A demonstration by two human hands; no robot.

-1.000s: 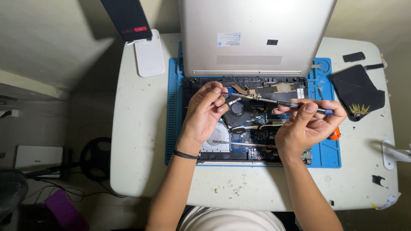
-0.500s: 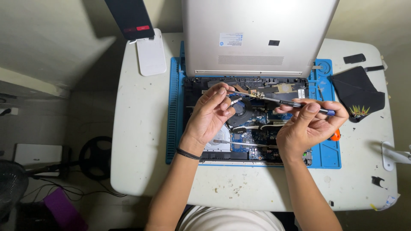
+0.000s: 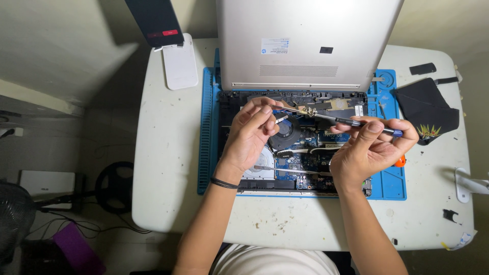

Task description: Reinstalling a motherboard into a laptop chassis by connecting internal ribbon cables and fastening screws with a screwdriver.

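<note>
One opened silver laptop (image 3: pixel 305 147) sat on blue rectangular mat (image 3: pixel 209 132), white worktop's far middle. Right hand (image 3: pixel 369 150) gripped one thin blue-tipped screwdriver (image 3: pixel 351 122); left hand (image 3: pixel 252 135) pinched small metal part (image 3: pixel 281 119) over black round fan (image 3: pixel 286 133).

White bench (image 3: pixel 168 168), blue mat (image 3: pixel 206 127), white stand (image 3: pixel 179 61) with black phone (image 3: pixel 154 20) top left, black cloth (image 3: pixel 425 109) right.

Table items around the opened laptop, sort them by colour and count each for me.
Blue: 1, the work mat
White: 1, the flat stand base
Black: 2, the cloth pouch and the small flat piece
Total: 4
</note>
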